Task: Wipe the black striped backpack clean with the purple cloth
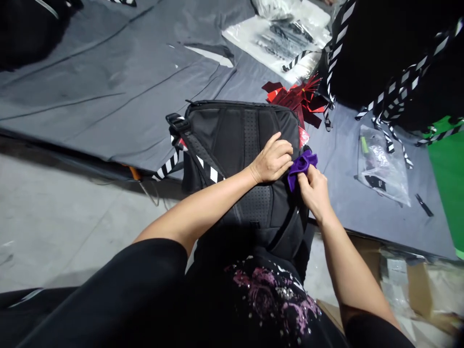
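Observation:
A black backpack point(232, 140) lies with its padded back panel facing up, partly on the table and partly against my body. My left hand point(272, 159) rests across the panel, its fingers curled over the backpack's right side. Just beside those fingertips, my right hand point(314, 191) pinches a crumpled purple cloth point(300, 166) against the same side. What the cloth covers there is hidden. A black-and-white striped strap point(208, 169) runs by the left shoulder strap's buckle point(178, 123).
Red ribbon-like strips point(295, 99) lie behind the backpack on the grey-covered table point(90, 72). Black bags with striped straps point(384, 53) stand at the right. Nearby are a clear plastic bag point(382, 164), a small dark tool point(424, 205) and green material point(447, 169).

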A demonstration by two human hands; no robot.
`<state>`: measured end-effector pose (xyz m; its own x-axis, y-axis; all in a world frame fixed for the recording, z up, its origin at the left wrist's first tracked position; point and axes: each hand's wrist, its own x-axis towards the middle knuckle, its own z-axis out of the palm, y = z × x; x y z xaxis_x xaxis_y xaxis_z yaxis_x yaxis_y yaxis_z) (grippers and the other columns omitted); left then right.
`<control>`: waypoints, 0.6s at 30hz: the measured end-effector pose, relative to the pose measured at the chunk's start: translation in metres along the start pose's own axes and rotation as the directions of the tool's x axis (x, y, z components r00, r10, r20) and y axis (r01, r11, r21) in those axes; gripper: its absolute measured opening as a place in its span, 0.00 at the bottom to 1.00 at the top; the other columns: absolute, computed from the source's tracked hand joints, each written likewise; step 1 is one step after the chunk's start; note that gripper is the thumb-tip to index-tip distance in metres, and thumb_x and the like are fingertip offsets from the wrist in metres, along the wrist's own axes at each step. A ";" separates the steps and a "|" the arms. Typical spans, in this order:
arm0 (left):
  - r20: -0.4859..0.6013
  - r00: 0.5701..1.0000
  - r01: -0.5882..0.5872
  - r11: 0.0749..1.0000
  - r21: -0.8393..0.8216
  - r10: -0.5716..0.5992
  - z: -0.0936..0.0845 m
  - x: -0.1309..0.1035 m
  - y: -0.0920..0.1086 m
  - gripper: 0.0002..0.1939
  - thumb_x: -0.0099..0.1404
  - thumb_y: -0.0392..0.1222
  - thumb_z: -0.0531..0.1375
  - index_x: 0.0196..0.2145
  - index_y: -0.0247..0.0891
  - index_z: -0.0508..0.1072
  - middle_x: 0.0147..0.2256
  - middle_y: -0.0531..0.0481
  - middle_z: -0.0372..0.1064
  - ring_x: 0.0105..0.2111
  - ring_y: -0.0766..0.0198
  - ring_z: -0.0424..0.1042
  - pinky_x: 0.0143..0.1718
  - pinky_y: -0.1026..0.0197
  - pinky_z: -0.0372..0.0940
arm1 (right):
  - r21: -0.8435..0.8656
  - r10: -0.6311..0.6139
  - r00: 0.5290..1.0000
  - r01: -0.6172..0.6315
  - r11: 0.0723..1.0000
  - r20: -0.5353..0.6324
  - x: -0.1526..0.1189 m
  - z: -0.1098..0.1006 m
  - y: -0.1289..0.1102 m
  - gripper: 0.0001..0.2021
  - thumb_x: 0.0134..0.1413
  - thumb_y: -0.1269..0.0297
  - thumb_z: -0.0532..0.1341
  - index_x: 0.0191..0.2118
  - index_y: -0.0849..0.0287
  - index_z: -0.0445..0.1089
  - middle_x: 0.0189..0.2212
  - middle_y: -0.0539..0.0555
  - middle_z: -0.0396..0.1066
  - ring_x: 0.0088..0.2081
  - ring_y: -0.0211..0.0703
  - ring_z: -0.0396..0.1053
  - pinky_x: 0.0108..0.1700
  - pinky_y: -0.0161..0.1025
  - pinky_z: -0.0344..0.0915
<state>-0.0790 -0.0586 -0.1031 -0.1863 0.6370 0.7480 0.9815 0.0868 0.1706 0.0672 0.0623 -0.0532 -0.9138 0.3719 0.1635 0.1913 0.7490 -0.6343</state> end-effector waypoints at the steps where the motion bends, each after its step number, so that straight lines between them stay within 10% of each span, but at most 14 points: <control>1: 0.002 1.000 -0.006 1.000 -0.003 0.006 0.002 0.000 0.000 0.14 0.70 0.44 0.48 0.33 0.38 0.69 0.42 0.46 0.69 0.50 0.57 0.67 0.64 0.38 0.52 | 0.002 0.002 1.000 -0.002 1.000 0.030 0.003 -0.001 0.001 0.08 0.59 0.61 0.51 0.34 0.55 0.65 0.28 0.51 0.68 0.35 0.47 0.65 0.46 0.46 0.60; 18: 0.080 0.994 0.073 0.997 -0.006 -0.072 0.009 -0.004 0.005 0.13 0.69 0.44 0.50 0.37 0.38 0.72 0.48 0.44 0.70 0.57 0.52 0.62 0.63 0.39 0.53 | -0.094 0.106 0.992 -0.099 0.991 0.075 0.009 0.005 -0.009 0.09 0.55 0.62 0.51 0.38 0.56 0.65 0.30 0.52 0.69 0.35 0.48 0.65 0.45 0.49 0.60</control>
<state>-0.0731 -0.0538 -0.1108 -0.2523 0.6886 0.6799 0.9651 0.1279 0.2287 0.0558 0.0560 -0.0496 -0.9125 0.4072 0.0387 0.3135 0.7570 -0.5732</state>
